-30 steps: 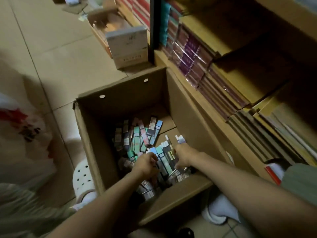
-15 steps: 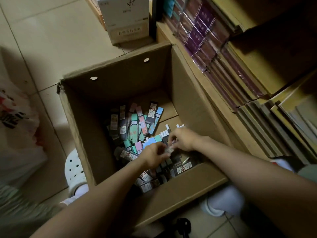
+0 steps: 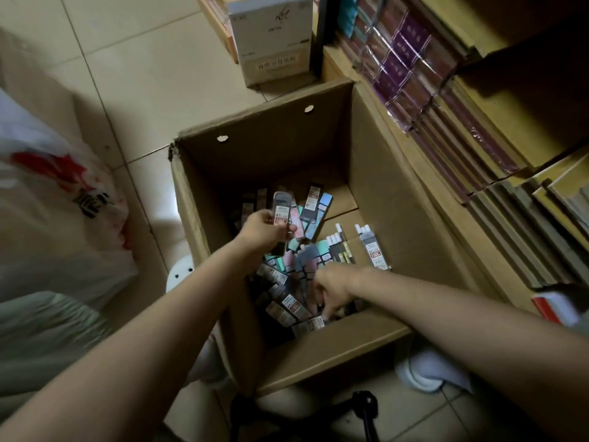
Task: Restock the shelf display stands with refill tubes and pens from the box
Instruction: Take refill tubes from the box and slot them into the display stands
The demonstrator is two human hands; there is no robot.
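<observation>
An open cardboard box point(image 3: 392, 193) stands on the floor with several refill tube packs point(image 3: 306, 269) in pastel and dark colours heaped on its bottom. My left hand point(image 3: 263, 231) is raised inside the box and pinches a grey refill pack point(image 3: 282, 208) upright by its lower end. My right hand point(image 3: 334, 287) reaches down into the near part of the heap, fingers curled among the dark packs; what they hold is hidden. A loose pack of white-capped tubes point(image 3: 371, 247) lies at the right of the heap.
A wooden shelf point(image 3: 497, 122) with stacked wrapped notebooks runs along the box's right side. A white carton point(image 3: 271, 39) stands behind the box. A white plastic bag with red print point(image 3: 54, 199) lies at the left on the tiled floor, a white stool point(image 3: 180, 277) beside it.
My left hand has risen from the heap with a grey pack pinched in it. My right hand has moved toward the near wall and dug into the packs there.
</observation>
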